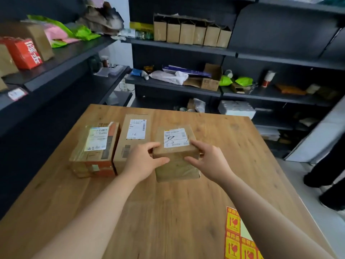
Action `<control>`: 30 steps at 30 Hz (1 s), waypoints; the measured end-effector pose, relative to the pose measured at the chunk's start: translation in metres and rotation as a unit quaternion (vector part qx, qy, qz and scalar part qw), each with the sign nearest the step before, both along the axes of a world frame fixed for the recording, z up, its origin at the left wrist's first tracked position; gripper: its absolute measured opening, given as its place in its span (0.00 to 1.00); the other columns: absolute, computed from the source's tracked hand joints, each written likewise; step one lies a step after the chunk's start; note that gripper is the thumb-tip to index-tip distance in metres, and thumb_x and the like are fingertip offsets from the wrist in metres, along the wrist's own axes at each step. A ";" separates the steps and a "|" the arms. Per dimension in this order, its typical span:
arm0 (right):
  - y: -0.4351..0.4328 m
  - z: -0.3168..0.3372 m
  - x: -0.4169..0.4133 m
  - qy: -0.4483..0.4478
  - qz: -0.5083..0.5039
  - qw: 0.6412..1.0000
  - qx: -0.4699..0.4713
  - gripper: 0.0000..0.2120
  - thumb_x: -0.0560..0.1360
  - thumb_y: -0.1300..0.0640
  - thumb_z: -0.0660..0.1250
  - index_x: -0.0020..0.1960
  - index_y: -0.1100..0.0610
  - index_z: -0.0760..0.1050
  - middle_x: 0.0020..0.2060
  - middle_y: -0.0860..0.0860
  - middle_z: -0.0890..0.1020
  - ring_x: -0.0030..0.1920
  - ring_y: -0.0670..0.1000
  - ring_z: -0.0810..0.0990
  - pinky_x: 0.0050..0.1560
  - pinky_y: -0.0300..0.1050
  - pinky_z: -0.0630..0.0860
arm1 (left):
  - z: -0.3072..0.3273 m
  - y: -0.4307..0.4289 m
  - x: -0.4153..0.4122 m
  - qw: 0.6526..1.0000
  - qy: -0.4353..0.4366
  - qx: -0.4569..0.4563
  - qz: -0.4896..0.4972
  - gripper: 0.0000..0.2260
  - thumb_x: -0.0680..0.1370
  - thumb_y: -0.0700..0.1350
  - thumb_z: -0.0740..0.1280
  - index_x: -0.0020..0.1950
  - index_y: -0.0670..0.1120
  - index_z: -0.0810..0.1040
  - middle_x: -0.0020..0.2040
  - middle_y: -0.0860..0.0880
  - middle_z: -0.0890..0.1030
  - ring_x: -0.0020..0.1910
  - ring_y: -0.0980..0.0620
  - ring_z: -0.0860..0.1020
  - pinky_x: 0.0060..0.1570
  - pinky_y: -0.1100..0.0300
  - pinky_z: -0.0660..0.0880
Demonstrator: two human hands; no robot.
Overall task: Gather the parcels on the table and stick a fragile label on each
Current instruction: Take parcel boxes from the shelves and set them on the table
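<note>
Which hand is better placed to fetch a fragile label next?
Probably the right hand: the red-and-yellow fragile label sheet lies at the wooden table's near right edge, beside the right forearm. The left hand would cross over.

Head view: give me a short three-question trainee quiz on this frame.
1. True or false: a red-and-yellow fragile label is already stuck on the small brown cardboard parcel held by both hands.
2. How many parcels are on the wooden table?
A) two B) three C) five
3. Fill in: the red-and-yellow fragile label sheet lies near the person's ___ forearm.

Key: 1 false, it shows only a white shipping label; left hand and right hand grip its sides. 2 B. 3 right.
</note>
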State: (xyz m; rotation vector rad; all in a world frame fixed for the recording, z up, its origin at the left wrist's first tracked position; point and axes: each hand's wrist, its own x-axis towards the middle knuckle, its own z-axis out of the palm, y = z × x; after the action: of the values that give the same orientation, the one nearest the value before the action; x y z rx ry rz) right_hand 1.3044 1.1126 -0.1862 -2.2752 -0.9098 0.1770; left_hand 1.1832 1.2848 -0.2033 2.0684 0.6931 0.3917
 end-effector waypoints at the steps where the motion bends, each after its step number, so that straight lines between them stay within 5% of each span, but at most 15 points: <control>1: 0.007 -0.006 0.009 0.011 -0.002 1.000 -0.004 0.26 0.69 0.52 0.75 0.66 0.50 0.74 0.50 0.43 0.83 0.47 0.44 0.79 0.52 0.40 0.75 | -0.007 0.008 0.010 1.000 0.009 0.003 0.003 0.30 0.63 0.53 0.79 0.64 0.53 0.77 0.51 0.56 0.80 0.45 0.59 0.77 0.44 0.66 0.70; 7: 0.043 -0.044 0.054 0.049 -0.002 0.999 -0.020 0.23 0.68 0.55 0.74 0.62 0.48 0.77 0.45 0.43 0.82 0.46 0.49 0.80 0.52 0.49 0.77 | -0.042 0.042 0.060 0.998 0.061 0.022 -0.001 0.31 0.63 0.55 0.79 0.65 0.55 0.76 0.57 0.54 0.80 0.51 0.56 0.77 0.50 0.61 0.72; 14: 0.067 -0.086 0.082 0.081 0.015 0.994 -0.066 0.25 0.67 0.52 0.73 0.63 0.42 0.74 0.47 0.42 0.84 0.43 0.44 0.79 0.47 0.39 0.75 | -0.075 0.062 0.080 0.990 0.128 0.065 0.000 0.29 0.65 0.55 0.77 0.66 0.56 0.75 0.58 0.54 0.80 0.55 0.52 0.77 0.51 0.60 0.72; 21: 0.074 -0.111 0.091 0.061 0.038 0.991 -0.113 0.25 0.67 0.48 0.72 0.63 0.42 0.72 0.48 0.48 0.81 0.47 0.50 0.79 0.47 0.42 0.74 | -0.088 0.060 0.089 0.971 0.164 0.173 -0.028 0.26 0.70 0.52 0.74 0.66 0.50 0.75 0.65 0.53 0.75 0.63 0.50 0.70 0.61 0.56 0.67; 30: 0.067 -0.095 0.085 -0.046 0.107 0.979 -0.168 0.26 0.76 0.47 0.65 0.71 0.52 0.67 0.71 0.51 0.67 0.66 0.55 0.70 0.61 0.47 0.69 | -0.070 0.037 0.075 0.960 0.143 0.241 0.007 0.20 0.76 0.53 0.67 0.65 0.46 0.76 0.66 0.49 0.75 0.64 0.46 0.70 0.62 0.54 0.66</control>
State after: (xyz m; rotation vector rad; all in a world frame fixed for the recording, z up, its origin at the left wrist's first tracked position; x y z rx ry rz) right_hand 1.3895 1.1795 -0.2817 -2.5053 -1.2538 0.3443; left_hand 1.2580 1.3213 -0.2732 2.6186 0.8463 0.2896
